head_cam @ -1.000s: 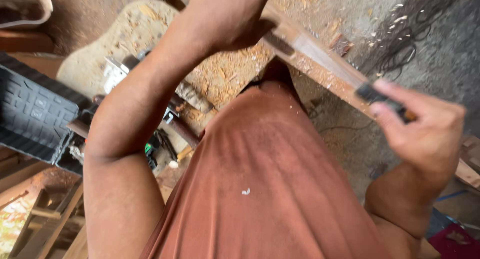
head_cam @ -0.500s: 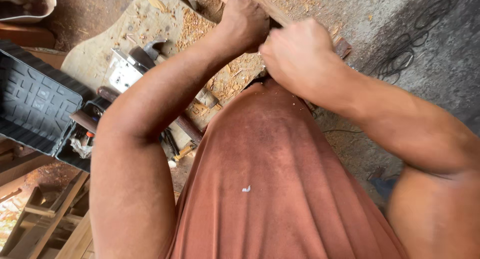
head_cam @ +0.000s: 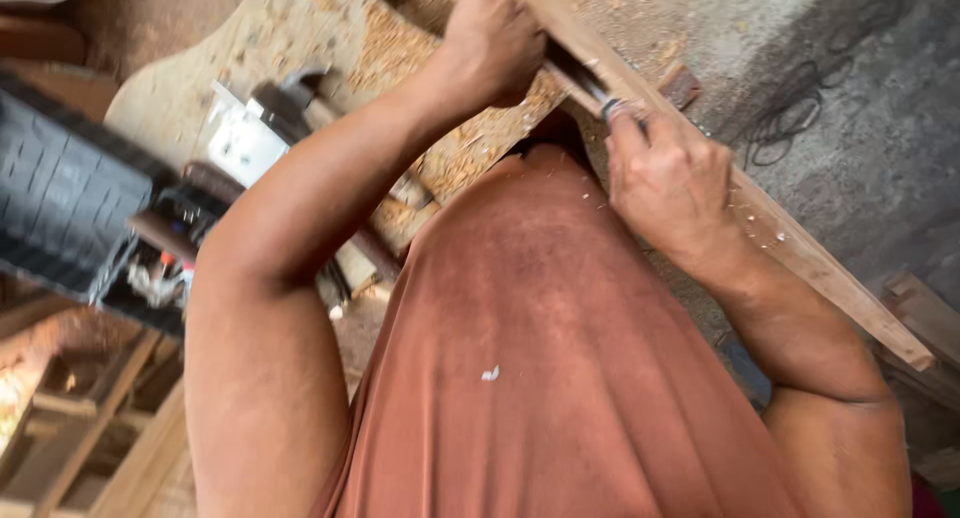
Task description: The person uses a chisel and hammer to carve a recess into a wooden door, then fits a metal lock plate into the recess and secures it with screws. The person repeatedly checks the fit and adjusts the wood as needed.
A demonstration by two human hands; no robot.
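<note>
right now my left hand (head_cam: 495,43) has its grip closed around a long wooden strip (head_cam: 800,248), high up near the strip's far end. my right hand (head_cam: 670,173) sits just below it on the same strip, fingers curled tight, pressing a dark tool (head_cam: 585,83) with a metal tip against the wood; i cannot tell what kind of tool it is. the strip runs slantwise from the top middle down toward the right, above the grey floor (head_cam: 860,108). wood shavings (head_cam: 390,48) cover the desk (head_cam: 240,48) under my left arm, and a hammer (head_cam: 290,93) lies there near a white box (head_cam: 240,143). a black crate (head_cam: 70,203) stands at the desk's left edge.
</note>
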